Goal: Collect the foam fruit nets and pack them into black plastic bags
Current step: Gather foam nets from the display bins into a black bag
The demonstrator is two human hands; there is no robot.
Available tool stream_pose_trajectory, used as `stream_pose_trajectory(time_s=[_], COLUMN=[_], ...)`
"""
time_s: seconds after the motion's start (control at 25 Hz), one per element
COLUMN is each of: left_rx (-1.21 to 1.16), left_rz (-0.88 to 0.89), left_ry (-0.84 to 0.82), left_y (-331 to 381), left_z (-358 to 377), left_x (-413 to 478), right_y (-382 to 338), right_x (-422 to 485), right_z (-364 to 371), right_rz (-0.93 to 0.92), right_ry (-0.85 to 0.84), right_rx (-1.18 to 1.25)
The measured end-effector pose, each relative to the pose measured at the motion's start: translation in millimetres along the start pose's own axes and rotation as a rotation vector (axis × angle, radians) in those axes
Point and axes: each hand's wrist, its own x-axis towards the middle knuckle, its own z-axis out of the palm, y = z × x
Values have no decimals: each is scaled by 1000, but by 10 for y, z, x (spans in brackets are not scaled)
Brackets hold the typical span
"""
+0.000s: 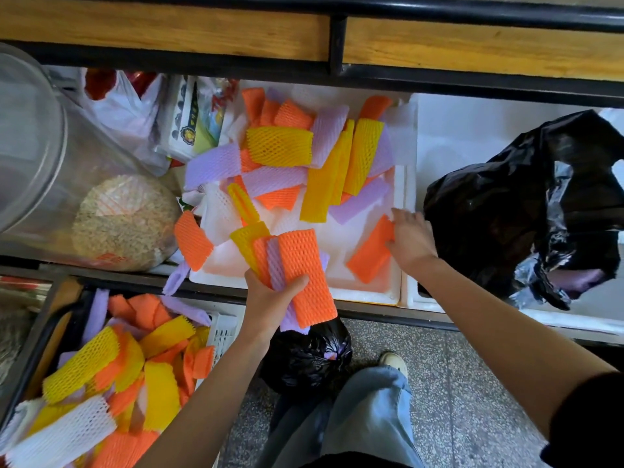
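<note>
Premises consistent with a fruit shop, stock level beneath a display stand. Evidence: timber shelf boards [169,32] in black metal framing; white foam boxes [364,292], one holding loose foam fruit nets [280,146]; a round netted fruit [125,224] in clear plastic; a plastic crate [223,329]; terrazzo floor [472,400].

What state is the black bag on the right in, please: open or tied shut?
Open: the black bag gapes at its lower right end, and a purple net shows inside.
</note>
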Motion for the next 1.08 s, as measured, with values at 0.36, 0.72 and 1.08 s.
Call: stream_pose_trajectory(time_s=[0.36, 0.72, 1.08], left_rx=[45, -82, -118], left_rz=[74, 425, 879], left_ry=[-46, -130, -242], left_y=[294, 1270, 1827], left_z=[70, 702, 1963], left_x=[-87, -447, -1179], right_y=[-399, -111, 1032], right_x=[-567, -989, -1469], right_z=[-762, -1837, -2198], right_rz=[-230, -541, -624], right_ry=[157, 395, 771], right_rx=[513, 682, 731])
